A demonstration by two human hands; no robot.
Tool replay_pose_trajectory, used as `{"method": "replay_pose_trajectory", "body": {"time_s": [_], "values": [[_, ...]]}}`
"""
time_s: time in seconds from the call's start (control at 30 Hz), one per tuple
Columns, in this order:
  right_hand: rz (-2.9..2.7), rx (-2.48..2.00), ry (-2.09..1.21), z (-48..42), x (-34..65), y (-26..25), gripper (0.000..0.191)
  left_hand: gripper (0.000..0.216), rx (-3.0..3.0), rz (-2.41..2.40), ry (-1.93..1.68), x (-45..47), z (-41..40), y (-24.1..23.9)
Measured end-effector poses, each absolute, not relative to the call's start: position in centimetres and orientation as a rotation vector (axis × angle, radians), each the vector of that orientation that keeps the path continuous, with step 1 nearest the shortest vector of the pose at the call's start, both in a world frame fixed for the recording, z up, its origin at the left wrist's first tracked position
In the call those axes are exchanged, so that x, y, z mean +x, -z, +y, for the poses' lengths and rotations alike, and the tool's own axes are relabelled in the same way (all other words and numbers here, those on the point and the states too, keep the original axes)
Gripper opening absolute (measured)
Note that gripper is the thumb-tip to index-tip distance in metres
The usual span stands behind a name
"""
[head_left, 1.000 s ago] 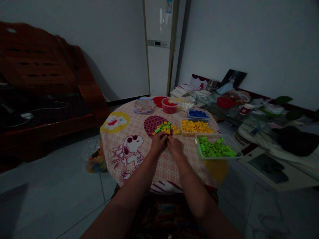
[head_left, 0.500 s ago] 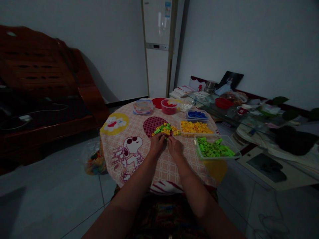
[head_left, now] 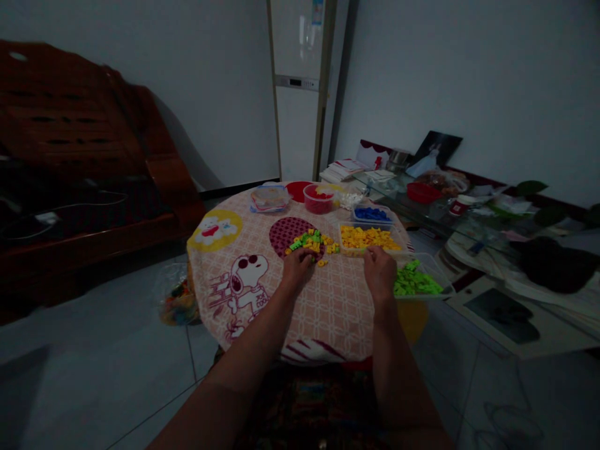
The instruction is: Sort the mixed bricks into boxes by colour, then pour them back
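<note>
Your L hand (head_left: 296, 269) curls at the near edge of the pile (head_left: 312, 239), yellow + green pcs on the cloth (head_left: 323, 306); can't tell if it grips one. Your R hand (head_left: 380, 272) is at the near rim of the yellow tub (head_left: 349, 252), fingertips bunched; can't tell what, if anything, they hold. One yellow pc (head_left: 322, 263) lies just nearer you than the pile. Prob. partway: small pile out, plenty left in yellow tub + green tub (head_left: 435, 265). Can't tell which pcs are joined.
</note>
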State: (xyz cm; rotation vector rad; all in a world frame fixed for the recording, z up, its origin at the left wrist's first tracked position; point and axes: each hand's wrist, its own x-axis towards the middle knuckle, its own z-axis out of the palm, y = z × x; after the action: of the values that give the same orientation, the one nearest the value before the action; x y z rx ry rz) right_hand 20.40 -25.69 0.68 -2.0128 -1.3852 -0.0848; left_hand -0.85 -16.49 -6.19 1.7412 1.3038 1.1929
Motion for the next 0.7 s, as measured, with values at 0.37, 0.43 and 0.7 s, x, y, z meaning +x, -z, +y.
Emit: {"method": "replay_pose_trajectory", "body": {"time_s": [0.37, 0.43, 0.7], "values": [[-1.519, -2.016, -0.050, -25.8, 17.6, -0.3, 0.032, 0.027, 1.731, 1.259, -1.181, -1.0, -16.3, 6.5], [-1.646, -1.991, -0.155, -25.1, 15.2, 0.2, 0.033, 0.027, 1.745, 1.238, -1.198, -1.0, -16.3, 6.6], [-1.871, -2.048, -0.228, -23.8, 10.5, 2.4, 0.031, 0.025, 1.768, 1.208, -1.185, -1.1, -16.4, 6.3]]}}
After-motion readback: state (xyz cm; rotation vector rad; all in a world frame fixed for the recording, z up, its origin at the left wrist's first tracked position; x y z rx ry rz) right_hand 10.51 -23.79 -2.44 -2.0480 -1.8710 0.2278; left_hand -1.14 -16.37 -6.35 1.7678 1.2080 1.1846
